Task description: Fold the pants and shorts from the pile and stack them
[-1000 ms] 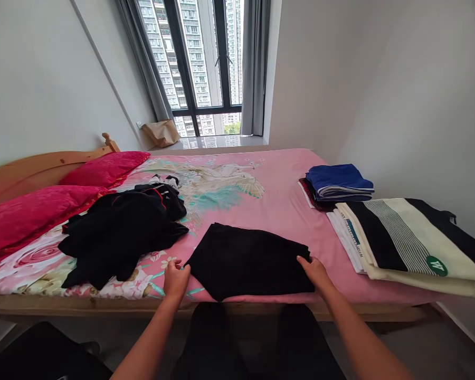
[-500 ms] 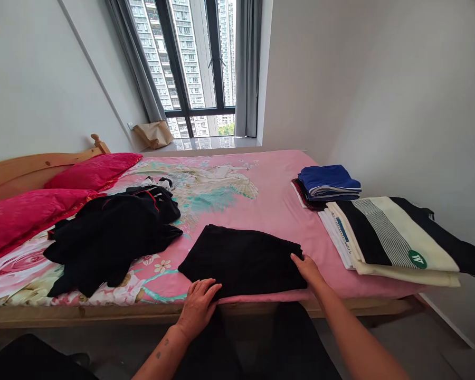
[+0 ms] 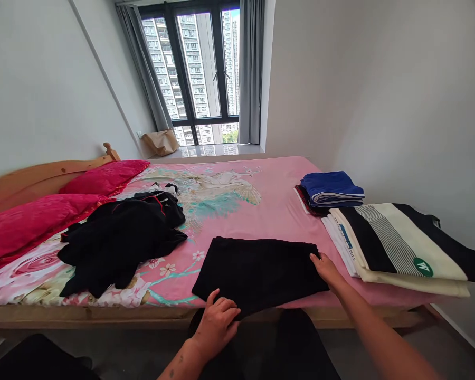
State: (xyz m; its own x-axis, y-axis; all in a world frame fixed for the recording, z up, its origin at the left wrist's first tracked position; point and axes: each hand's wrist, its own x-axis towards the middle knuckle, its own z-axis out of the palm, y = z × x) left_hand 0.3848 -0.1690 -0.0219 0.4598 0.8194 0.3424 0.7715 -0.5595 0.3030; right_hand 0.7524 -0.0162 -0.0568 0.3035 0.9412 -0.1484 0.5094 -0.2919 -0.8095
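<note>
A folded black garment (image 3: pixel 257 272) lies flat near the front edge of the bed; I cannot tell what kind of garment it is. My left hand (image 3: pixel 219 323) is at its near edge, fingers bent and closed on the cloth, which dips over the bed's edge there. At the right end of the garment, my right hand (image 3: pixel 325 270) pinches the side between thumb and fingers. To the left is a loose heap of black clothes (image 3: pixel 122 237), with a red-piped piece among them.
On the right, a blue folded stack (image 3: pixel 332 186) sits behind a pile topped by a cream-and-black striped garment (image 3: pixel 391 240). Red pillows (image 3: pixel 35 221) lie by the wooden headboard (image 3: pixel 31 182). A paper bag (image 3: pixel 161 141) rests on the window sill.
The garment's near edge has been drawn toward me over the bed's edge by my left hand, which now grips it. My right hand keeps its hold at the right end. The view has shifted slightly.
</note>
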